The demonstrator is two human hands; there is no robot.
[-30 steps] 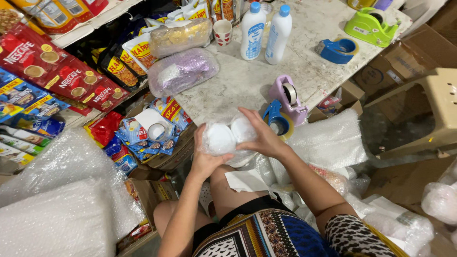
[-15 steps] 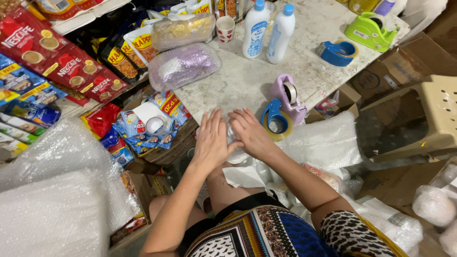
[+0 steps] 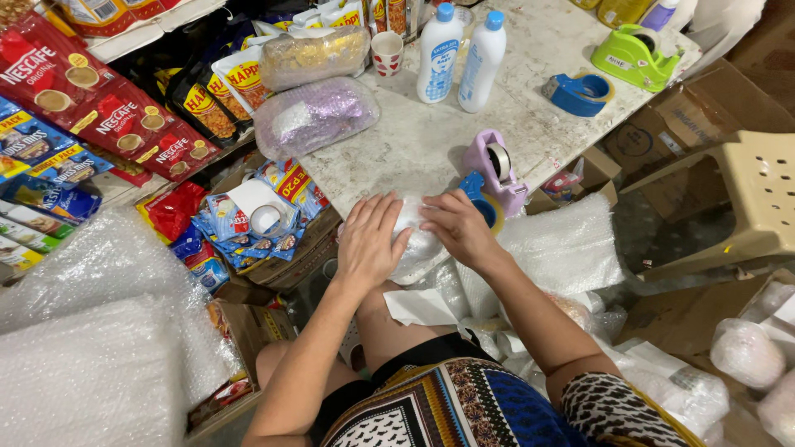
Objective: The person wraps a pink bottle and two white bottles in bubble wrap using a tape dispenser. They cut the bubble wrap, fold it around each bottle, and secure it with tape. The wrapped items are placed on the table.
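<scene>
So both my hands, left and right, are pressed flat on this bubble-wrapped bundle at the table edge. Looks mostly wrapped; taping's left, I'd say, with the tape dispenser just beside.

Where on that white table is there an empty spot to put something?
The best bare patch of the table lies between the purple bubble-wrapped packet, the two white bottles and the pink tape dispenser. Another lies between the bottles and the blue tape dispenser. The near edge is crowded: both hands press a wrapped bundle.
</scene>
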